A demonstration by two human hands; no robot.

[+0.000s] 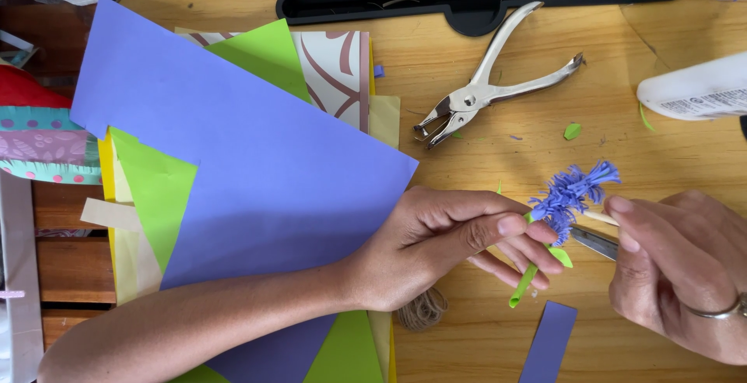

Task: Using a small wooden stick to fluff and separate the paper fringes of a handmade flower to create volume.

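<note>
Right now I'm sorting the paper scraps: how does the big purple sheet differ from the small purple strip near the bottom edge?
The big purple sheet is far larger and lies over a stack of green and patterned papers; the small purple strip is narrow and lies on the bare wooden table. The left hand has its forearm across the sheet, while the strip lies below both hands. Both look the same purple, flat and uncurled.

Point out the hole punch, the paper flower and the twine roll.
hole punch (467, 101): head view, on the pivot of the metal handles.
paper flower (572, 191): head view, on the purple fringed head.
twine roll (424, 310): head view, on the visible coil below the left wrist.
</note>
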